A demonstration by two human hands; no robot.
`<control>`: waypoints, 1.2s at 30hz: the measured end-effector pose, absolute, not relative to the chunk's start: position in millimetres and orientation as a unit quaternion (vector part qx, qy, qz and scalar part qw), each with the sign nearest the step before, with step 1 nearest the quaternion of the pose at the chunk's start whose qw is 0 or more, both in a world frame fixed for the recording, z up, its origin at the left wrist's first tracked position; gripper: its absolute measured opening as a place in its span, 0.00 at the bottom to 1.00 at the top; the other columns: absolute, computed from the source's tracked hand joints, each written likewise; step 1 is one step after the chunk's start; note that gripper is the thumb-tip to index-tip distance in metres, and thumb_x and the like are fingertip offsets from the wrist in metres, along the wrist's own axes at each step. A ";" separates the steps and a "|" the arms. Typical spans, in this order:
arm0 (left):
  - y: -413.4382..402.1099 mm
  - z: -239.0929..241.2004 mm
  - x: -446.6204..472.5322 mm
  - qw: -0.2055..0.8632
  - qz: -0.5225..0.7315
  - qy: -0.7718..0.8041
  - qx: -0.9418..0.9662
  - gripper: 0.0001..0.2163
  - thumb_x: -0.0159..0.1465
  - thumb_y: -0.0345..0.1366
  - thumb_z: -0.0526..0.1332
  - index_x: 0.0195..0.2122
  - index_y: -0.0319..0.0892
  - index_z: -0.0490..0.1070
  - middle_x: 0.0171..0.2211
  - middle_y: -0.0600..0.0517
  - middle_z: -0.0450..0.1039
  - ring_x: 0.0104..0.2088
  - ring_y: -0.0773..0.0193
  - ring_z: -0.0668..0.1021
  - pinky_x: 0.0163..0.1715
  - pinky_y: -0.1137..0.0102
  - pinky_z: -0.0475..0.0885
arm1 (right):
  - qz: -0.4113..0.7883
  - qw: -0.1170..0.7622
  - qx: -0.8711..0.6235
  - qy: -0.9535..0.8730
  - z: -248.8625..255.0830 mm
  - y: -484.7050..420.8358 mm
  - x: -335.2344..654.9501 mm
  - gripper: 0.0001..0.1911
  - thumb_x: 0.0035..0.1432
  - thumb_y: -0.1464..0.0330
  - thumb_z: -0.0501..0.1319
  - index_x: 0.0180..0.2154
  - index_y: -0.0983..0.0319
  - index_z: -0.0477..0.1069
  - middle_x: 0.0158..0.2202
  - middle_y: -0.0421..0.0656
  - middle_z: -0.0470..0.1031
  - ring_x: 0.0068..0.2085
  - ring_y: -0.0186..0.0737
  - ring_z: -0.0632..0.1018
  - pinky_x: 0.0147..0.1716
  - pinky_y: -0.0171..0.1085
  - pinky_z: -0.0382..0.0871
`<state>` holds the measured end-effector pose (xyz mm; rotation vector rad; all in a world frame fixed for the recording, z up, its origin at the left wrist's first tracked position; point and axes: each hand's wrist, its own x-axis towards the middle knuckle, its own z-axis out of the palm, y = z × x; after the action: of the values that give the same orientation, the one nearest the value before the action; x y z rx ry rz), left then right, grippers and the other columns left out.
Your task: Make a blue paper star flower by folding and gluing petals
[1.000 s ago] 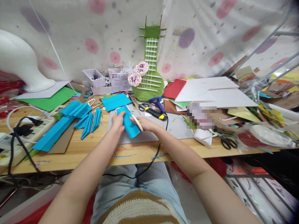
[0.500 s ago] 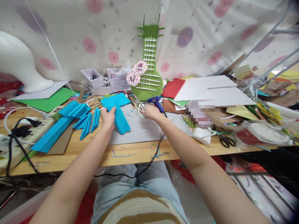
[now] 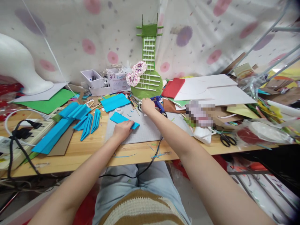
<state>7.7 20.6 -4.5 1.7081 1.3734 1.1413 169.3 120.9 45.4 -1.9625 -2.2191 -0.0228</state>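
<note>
My left hand [image 3: 123,129] is closed on the near edge of a folded strip of blue paper [image 3: 119,117], which lies low over the grey board [image 3: 150,132]. At the back of the board, my right hand [image 3: 148,106] is closed at the pale handle of a pair of scissors [image 3: 140,107]; the hand and wrist hide most of them. A second blue paper piece [image 3: 114,102] lies flat behind the strip. Beside my right hand is a blue glue gun [image 3: 159,104]. A green lute-shaped craft [image 3: 146,93] with white strings stands just behind.
To the left lie pleated blue papers [image 3: 86,125], a long blue folded strip [image 3: 52,136] and a power strip [image 3: 44,126]. White boards [image 3: 225,93], black scissors [image 3: 227,140] and scraps crowd the right. A black cable [image 3: 154,157] hangs over the table's front edge.
My left hand has moved right and down with the blue strip, laying it across the board. The second blue piece has stayed behind. My right hand has shifted slightly back with the scissors.
</note>
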 end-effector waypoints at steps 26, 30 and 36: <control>40.5 -5.8 -39.4 0.245 0.642 0.513 0.515 0.25 0.46 0.26 0.60 0.48 0.44 0.67 0.50 0.48 0.68 0.53 0.60 0.69 0.56 0.67 0.59 | 0.450 0.422 -0.431 -0.658 8.9 58.8 189.0 0.09 0.50 0.64 0.58 0.32 0.63 0.67 0.33 0.39 0.71 0.35 0.32 0.70 0.38 0.32 0.64; 42.6 -2.7 -40.1 0.362 0.691 0.447 0.438 0.17 0.48 0.35 0.64 0.41 0.44 0.71 0.43 0.50 0.72 0.48 0.62 0.72 0.49 0.71 0.65 | 0.497 0.451 -0.424 -0.609 6.7 59.8 190.3 0.11 0.49 0.60 0.57 0.32 0.61 0.63 0.31 0.37 0.66 0.32 0.30 0.67 0.33 0.30 0.62; 38.2 7.0 -29.3 0.442 0.605 0.471 0.466 0.16 0.40 0.33 0.70 0.32 0.40 0.73 0.32 0.51 0.75 0.39 0.61 0.75 0.46 0.68 0.67 | 0.450 0.504 -0.440 -0.592 9.8 61.9 189.2 0.09 0.52 0.62 0.56 0.32 0.60 0.61 0.32 0.38 0.65 0.35 0.32 0.67 0.36 0.31 0.62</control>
<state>-29.3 38.2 7.0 1.1573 1.1691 1.5006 189.2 61.9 9.8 -1.0631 -1.4287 1.0868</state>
